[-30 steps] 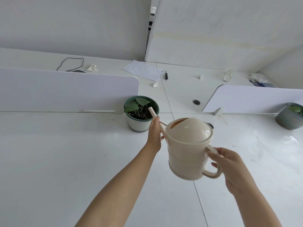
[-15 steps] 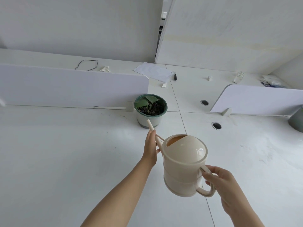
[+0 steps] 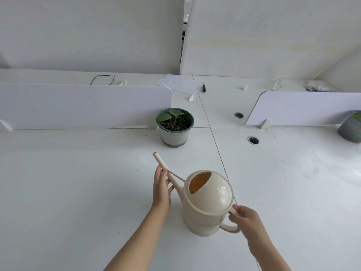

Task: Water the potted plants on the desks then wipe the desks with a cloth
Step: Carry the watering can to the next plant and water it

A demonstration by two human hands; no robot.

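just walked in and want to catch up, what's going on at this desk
A person holds a cream watering can with both hands. The right hand grips its handle and the left hand holds the spout between fingers and thumb. The spout tip points toward the potted plant on the white desk but stops short of it, and no water is seen pouring. A second pot sits at the far right. No cloth is in view.

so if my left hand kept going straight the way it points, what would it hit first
Probably the plant pot, near its left side. The left hand, holding the watering can spout, points away across the desk toward it. Depth is unclear; it could reach the divider beside it instead.
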